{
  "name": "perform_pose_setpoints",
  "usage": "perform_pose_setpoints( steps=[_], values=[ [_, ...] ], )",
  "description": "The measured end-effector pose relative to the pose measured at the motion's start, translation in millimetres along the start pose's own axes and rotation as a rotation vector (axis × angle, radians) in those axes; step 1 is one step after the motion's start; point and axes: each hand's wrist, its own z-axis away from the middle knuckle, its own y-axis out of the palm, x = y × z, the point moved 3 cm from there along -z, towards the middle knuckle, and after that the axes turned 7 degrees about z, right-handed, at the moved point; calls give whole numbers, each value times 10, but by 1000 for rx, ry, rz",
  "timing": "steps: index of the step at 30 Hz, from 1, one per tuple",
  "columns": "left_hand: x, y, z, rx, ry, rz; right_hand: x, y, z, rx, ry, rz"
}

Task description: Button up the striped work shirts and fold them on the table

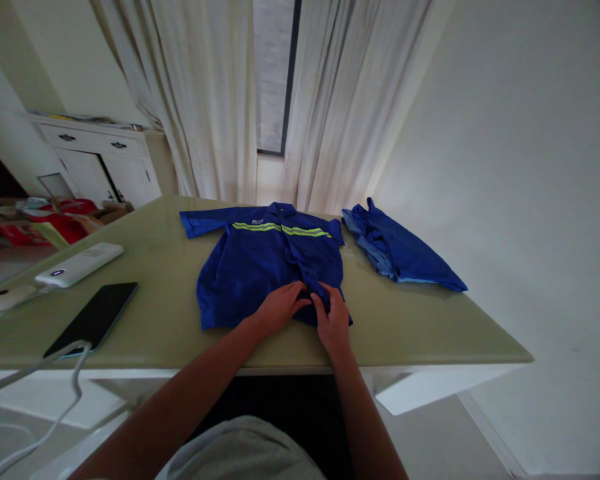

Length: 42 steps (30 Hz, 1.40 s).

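A blue short-sleeved work shirt (250, 267) with a yellow-green reflective stripe across the chest lies spread on the table, collar away from me. My left hand (281, 307) is closed at the lower front opening, its thumb and fingers pinching the shirt's edge. Just to its right, my right hand (334, 315) also pinches the cloth near the hem, fingers bent over it. The two hands almost meet at the front opening. Bunched fabric rises between them, and the fingertips are partly hidden in it.
A bundle of blue clothing (405, 247) lies at the table's right. On the left are a black phone (97, 317) with a white cable (77, 373) and a white power bank (80, 265). The table's (405, 340) front edge runs close to my body; curtains (210, 100) hang behind.
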Motion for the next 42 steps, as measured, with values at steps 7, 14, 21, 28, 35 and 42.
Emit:
perform_pose_setpoints(
  steps=[7,14,21,28,35,42],
  values=[
    [-42,-13,48,-28,56,1,-2,-14,30,-42,-41,19],
    [-48,-134,3,-254,53,234,6,-31,16,32,-4,-26],
    [-1,-144,-5,-321,-13,274,71,-12,15,113,-119,-97],
    [-43,-108,-9,-193,13,315,51,-26,14,59,-77,-45],
    [25,-83,-39,-182,-64,233,-32,-4,21,57,-15,-28],
    [76,-53,-41,-175,-147,173,-11,49,13,139,-27,-36]
  ],
)
